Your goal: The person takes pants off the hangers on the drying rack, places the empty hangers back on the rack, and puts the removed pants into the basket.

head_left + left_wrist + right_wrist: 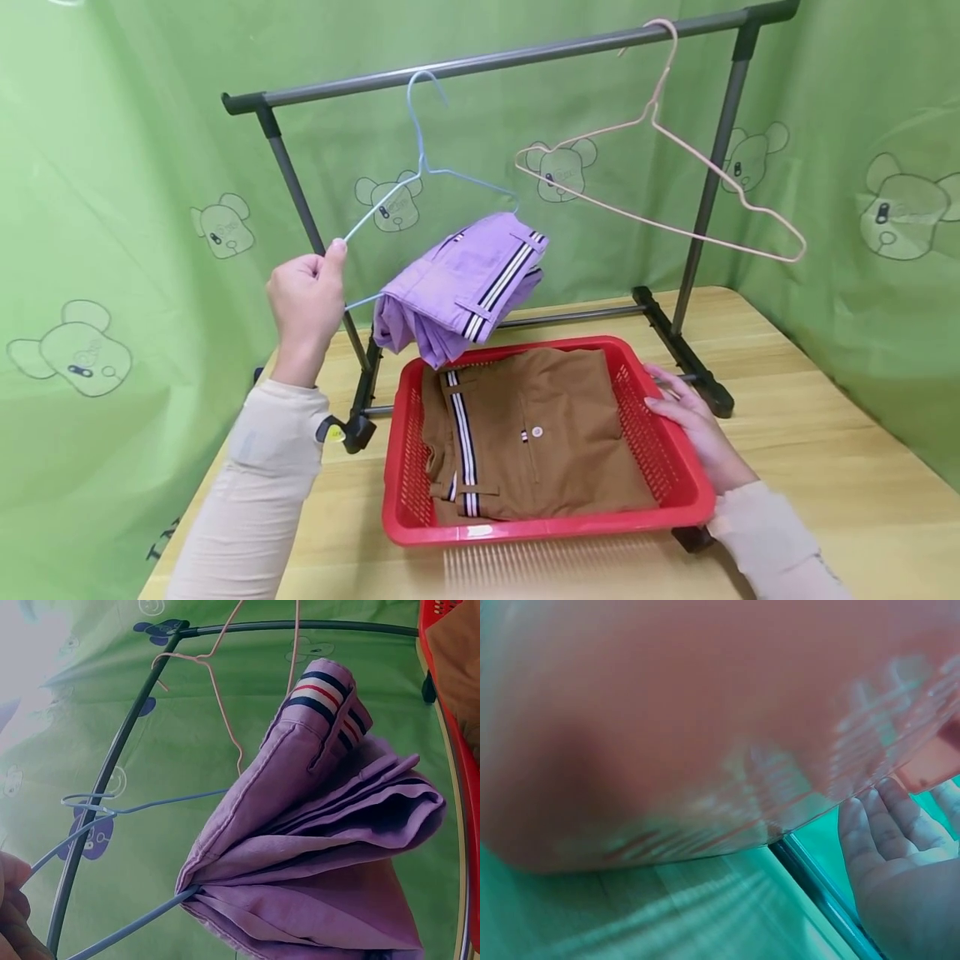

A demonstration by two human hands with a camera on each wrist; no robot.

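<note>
Purple pants point(457, 279) drape a hanger point(421, 137) the raised left hand point(307, 304) grips, right hand point(696, 429) holding a basket point(555, 529) above the tabletop point(840, 450), curtain point(135, 150) behind.

Here, behind the left hand's point(306, 304) fingers, past the bare wrist, runs a cream sleeve point(243, 500), softly creased, a dark piece point(323, 428) with a yellow patch point(336, 434) at its edge; behind the right hand's point(701, 433) fingers, a matching pale cuff point(765, 529).

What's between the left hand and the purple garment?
A stretch of the blue hanger's lower bar, bare of cloth, spans from the left hand to the purple garment; the rack's left post shows behind. Head view.
</note>
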